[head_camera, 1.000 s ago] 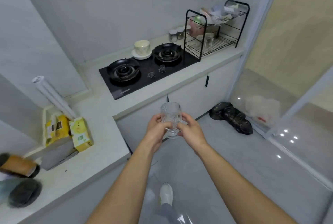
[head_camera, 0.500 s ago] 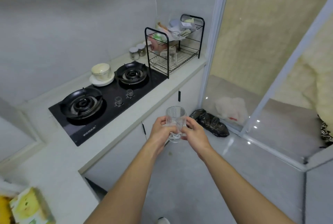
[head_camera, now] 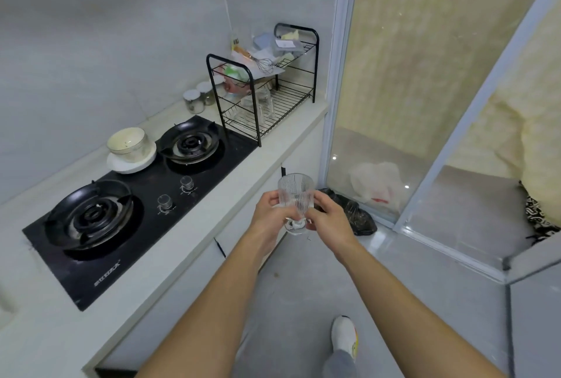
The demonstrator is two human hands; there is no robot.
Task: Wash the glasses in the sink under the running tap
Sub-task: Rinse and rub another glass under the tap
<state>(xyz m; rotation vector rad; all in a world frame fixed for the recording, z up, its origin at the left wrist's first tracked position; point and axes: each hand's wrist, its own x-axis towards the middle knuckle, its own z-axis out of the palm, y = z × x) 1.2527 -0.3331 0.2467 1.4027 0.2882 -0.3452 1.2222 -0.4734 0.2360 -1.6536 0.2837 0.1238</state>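
Here, both hands — left hand [head_camera: 271, 214], right hand [head_camera: 328, 217] — curl fingers round the upright glass [head_camera: 295, 195].

Walls [head_camera: 91, 43] — plain pale grey, meeting in a corner behind the rack.
Desk [head_camera: 282, 140]: white, running along the left wall; a black 2-burner gas hob [head_camera: 136, 201] set into it, a black 2-tier wire rack [head_camera: 261, 95] at its far end.
Cabinet fronts [head_camera: 182, 286]: white, beneath the desk.
Floor [head_camera: 303, 301]: glossy grey, with small bright light spots.
Right side — glass sliding door [head_camera: 394, 74] in a pale frame, yellowish surface behind.
Light: soft, even.
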